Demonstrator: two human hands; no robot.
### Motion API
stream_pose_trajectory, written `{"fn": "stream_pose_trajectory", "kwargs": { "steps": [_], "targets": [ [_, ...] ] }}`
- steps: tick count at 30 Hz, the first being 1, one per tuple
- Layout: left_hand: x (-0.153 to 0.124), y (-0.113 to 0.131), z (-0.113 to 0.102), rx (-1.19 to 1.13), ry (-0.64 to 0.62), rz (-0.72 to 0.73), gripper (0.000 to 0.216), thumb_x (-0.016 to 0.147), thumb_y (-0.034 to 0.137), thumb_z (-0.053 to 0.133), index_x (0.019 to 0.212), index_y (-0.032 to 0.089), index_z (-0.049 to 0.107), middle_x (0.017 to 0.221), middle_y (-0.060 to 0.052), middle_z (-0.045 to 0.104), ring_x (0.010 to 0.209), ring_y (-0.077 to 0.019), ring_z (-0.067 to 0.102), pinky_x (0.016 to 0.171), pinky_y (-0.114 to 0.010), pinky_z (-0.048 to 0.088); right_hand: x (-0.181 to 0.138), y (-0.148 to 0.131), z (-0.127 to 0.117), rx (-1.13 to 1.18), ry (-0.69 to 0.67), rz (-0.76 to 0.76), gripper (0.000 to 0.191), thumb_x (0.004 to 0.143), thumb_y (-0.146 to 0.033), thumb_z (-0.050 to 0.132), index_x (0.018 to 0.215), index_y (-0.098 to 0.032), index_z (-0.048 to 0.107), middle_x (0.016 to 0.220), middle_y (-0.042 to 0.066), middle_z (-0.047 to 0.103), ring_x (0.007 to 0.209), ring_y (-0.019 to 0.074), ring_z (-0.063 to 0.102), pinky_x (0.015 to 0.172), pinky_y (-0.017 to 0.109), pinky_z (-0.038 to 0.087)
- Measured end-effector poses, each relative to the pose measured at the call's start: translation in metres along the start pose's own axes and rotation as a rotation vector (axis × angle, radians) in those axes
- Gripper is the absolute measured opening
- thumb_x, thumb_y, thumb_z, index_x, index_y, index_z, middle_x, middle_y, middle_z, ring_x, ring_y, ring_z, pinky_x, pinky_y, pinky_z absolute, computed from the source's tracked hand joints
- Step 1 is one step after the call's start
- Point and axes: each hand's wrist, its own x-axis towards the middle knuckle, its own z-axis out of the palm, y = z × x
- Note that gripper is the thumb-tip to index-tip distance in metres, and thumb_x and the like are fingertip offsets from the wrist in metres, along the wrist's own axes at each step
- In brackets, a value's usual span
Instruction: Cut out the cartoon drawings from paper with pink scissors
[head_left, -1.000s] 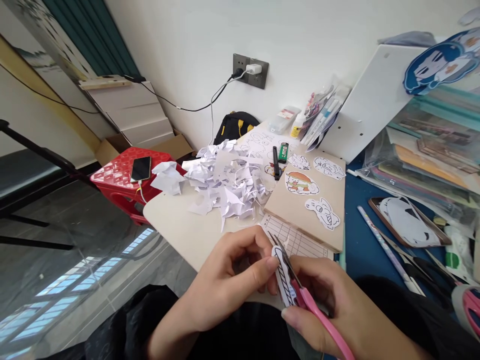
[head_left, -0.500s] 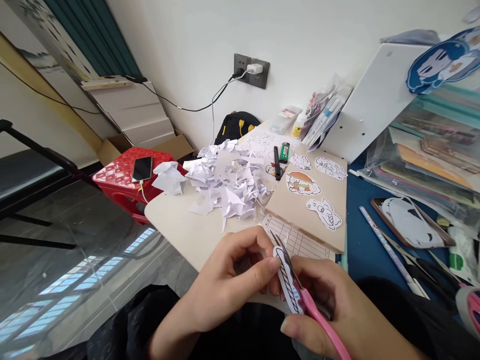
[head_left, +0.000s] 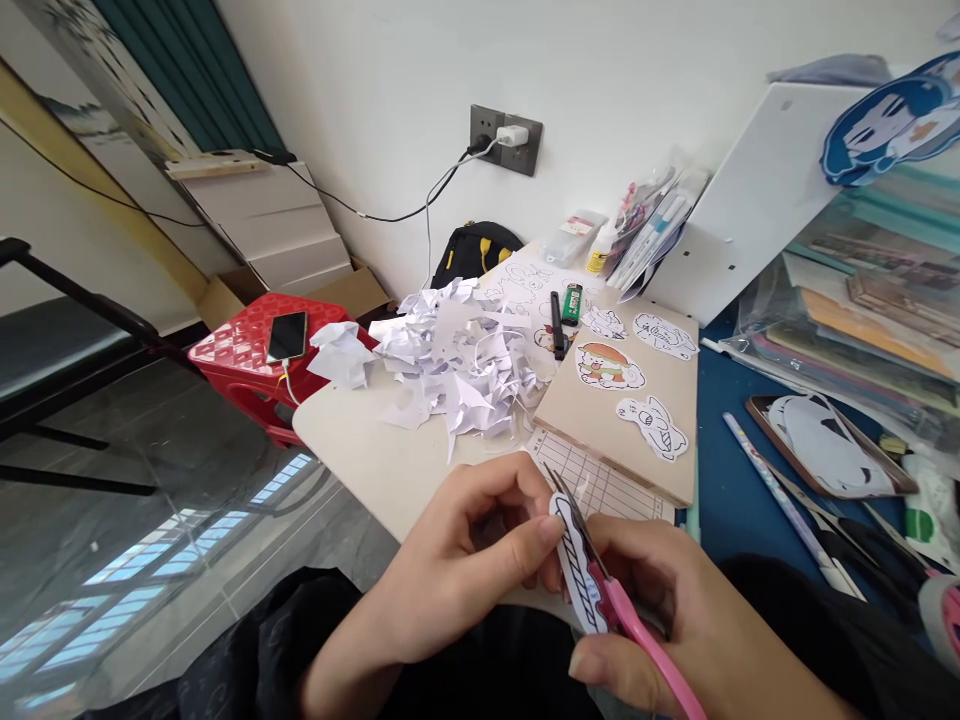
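A slim paper cutout (head_left: pixel 574 570) sits upright and a little tilted between the two hands, above the near edge of the cream table (head_left: pixel 352 440). It is white, with a thin pale margin round a bold black outline; inside, two long lines run down its length, joined by a row of slanting strokes like rungs. Its upper end is rounded, its right side wavy, and a small touch of pale blue shows low down. A dark reddish patch beside that blue may belong to the drawing or to the scissors; the overlap is too tight to tell.

The left hand (head_left: pixel 469 565) pinches the cutout near its top, thumb flat on the drawn face and the other fingers curled behind. The right hand (head_left: pixel 675 600) grips the pink-handled scissors (head_left: pixel 643 638), its thumb to the left of the handle. The metal blades lie along the cutout's right edge, pointing up and away, their tips slightly parted.

Just beyond the hands lies a gridded sheet (head_left: pixel 592 485), partly under a tan board (head_left: pixel 581 418) bearing more cutouts, one with an orange top (head_left: pixel 609 366). To the left is a heap of white paper scraps (head_left: pixel 469 360).
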Motion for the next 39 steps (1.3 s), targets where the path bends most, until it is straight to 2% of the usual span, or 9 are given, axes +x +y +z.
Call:
{"fn": "stream_pose_trajectory", "kwargs": {
  "steps": [8,11,17,22,24,32,39],
  "targets": [
    [-0.0004,-0.0011,-0.0033,-0.067,-0.026,-0.02,0.016,0.083,0.019,0.07,0.072,0.015,0.059,0.062,0.003,0.062,0.056,-0.0068,0.058,0.056,-0.013,0.05,0.0001,0.0001,-0.0007,-0.009,-0.002,0.009,0.036,0.066,-0.044,0.084,0.079,-0.018,0.063,0.06,-0.006,0.039,0.056,0.0123,0.033,0.051,0.025,0.025],
    [0.0002,-0.0002,-0.0017,-0.101,0.001,-0.038,0.015,0.082,0.019,0.071,0.073,0.016,0.06,0.063,0.003,0.064,0.057,-0.0068,0.059,0.056,-0.013,0.051,-0.0003,0.0005,-0.0019,-0.036,0.004,0.007,0.037,0.063,-0.044,0.086,0.075,-0.017,0.062,0.059,-0.007,0.038,0.056,0.012,0.032,0.05,0.025,0.024],
    [-0.0031,0.0003,-0.0011,-0.101,-0.023,-0.029,0.015,0.082,0.02,0.072,0.072,0.017,0.062,0.061,0.003,0.065,0.055,-0.0063,0.059,0.055,-0.011,0.05,-0.0006,-0.001,-0.0004,-0.028,0.013,0.037,0.038,0.064,-0.044,0.083,0.069,-0.019,0.055,0.058,-0.007,0.037,0.055,0.0122,0.032,0.05,0.026,0.025],
    [-0.0042,0.0,0.0005,-0.102,0.034,-0.045,0.019,0.079,0.025,0.076,0.071,0.016,0.062,0.06,0.002,0.064,0.055,-0.0081,0.059,0.055,-0.013,0.051,-0.0025,-0.0021,-0.0009,0.008,-0.002,0.062,0.031,0.062,-0.033,0.083,0.07,-0.018,0.057,0.057,-0.007,0.039,0.055,0.0119,0.034,0.05,0.024,0.026],
    [-0.0034,0.0011,0.0001,-0.083,0.004,-0.049,0.019,0.079,0.025,0.076,0.07,0.016,0.062,0.059,0.002,0.064,0.055,-0.0079,0.058,0.055,-0.013,0.05,-0.0028,-0.0022,-0.0016,0.003,-0.003,0.066,0.031,0.062,-0.031,0.082,0.069,-0.019,0.055,0.057,-0.007,0.039,0.054,0.0117,0.034,0.05,0.024,0.026],
    [-0.0061,0.0014,-0.0003,-0.074,-0.003,-0.034,0.017,0.081,0.025,0.074,0.072,0.017,0.062,0.059,0.003,0.064,0.056,-0.0068,0.058,0.056,-0.011,0.049,-0.0002,-0.0022,-0.0018,0.007,0.002,0.062,0.033,0.061,-0.03,0.082,0.065,-0.019,0.051,0.056,-0.007,0.041,0.054,0.0115,0.035,0.05,0.023,0.028],
    [-0.0081,-0.0012,0.0001,-0.022,0.029,-0.002,0.019,0.081,0.028,0.073,0.071,0.016,0.062,0.059,0.002,0.063,0.056,-0.0077,0.056,0.056,-0.013,0.048,-0.0033,-0.0041,-0.0063,-0.018,-0.054,0.058,0.035,0.062,-0.038,0.085,0.066,-0.019,0.056,0.054,-0.008,0.037,0.052,0.0113,0.033,0.046,0.022,0.027]
  ]
}}
